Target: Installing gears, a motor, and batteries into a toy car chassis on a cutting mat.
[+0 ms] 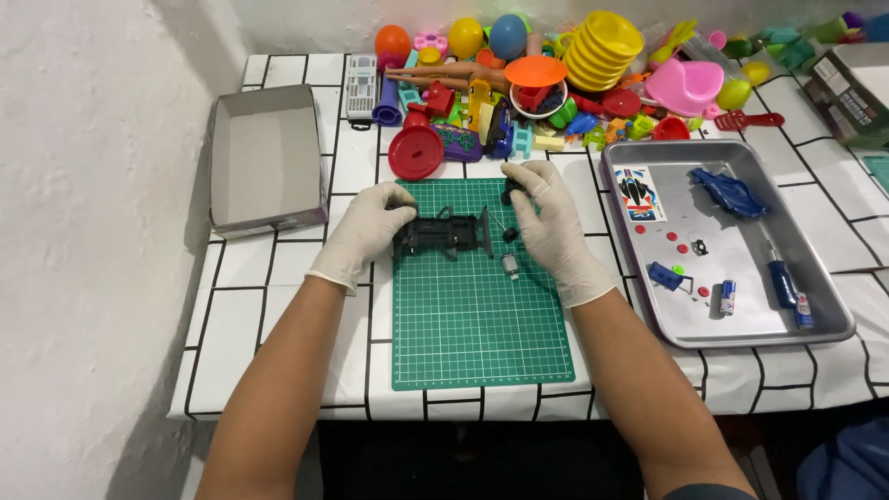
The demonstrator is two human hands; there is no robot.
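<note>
Left hand (366, 230) clamps the black toy car frame's (443, 235) left end; long axis runs left-right. Right hand (548, 218), nearer the frame's right end, pinches a small black wheel (512, 191).

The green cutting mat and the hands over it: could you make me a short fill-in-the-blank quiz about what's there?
1. The left hand holds a black toy car chassis over the ____ cutting mat.
2. Both hands wear thin white ____.
3. The screwdriver with the blue handle lies in the metal ____ on the right.
4. The right hand pinches a small ____ part at the mat's top edge.

Missing words: green; gloves; tray; black
</note>
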